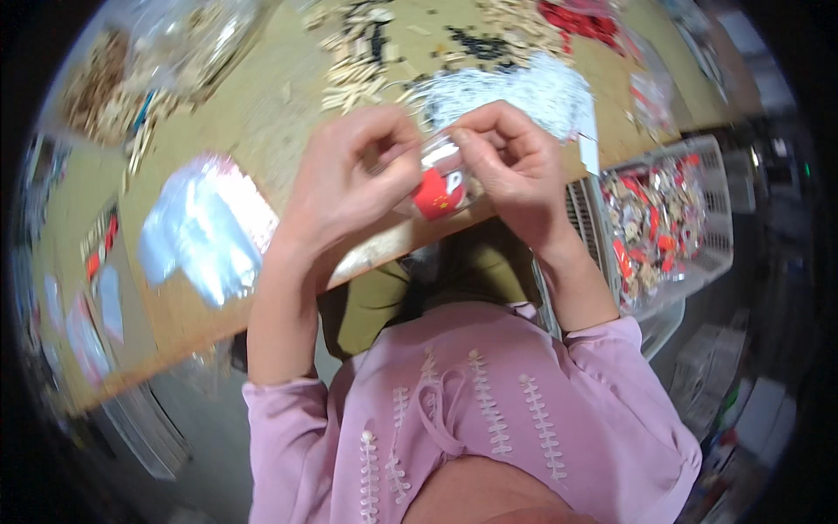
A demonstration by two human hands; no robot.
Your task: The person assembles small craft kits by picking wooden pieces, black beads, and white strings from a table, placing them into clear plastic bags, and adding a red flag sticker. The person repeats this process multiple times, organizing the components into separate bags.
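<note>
Between my two hands, near the table's front edge, is a small clear plastic bag (439, 157) with a red piece (436, 194) bearing small yellow stars inside it. A white item (454, 182) also shows through the plastic. My left hand (362, 170) pinches the bag's upper left side between thumb and fingers. The thumb and curled fingers of my right hand (515, 162) pinch its upper right corner. To the left of my left hand lies a stack of clear plastic bags (209, 231). Just beyond my hands is a heap of white strings (515, 92).
Wooden pieces (353, 83), black pieces (480, 48) and red pieces (580, 22) lie along the far side of the table. A large plastic bag (188, 39) sits at the far left. On the right, a white basket (716, 183) holds many filled packets (655, 218).
</note>
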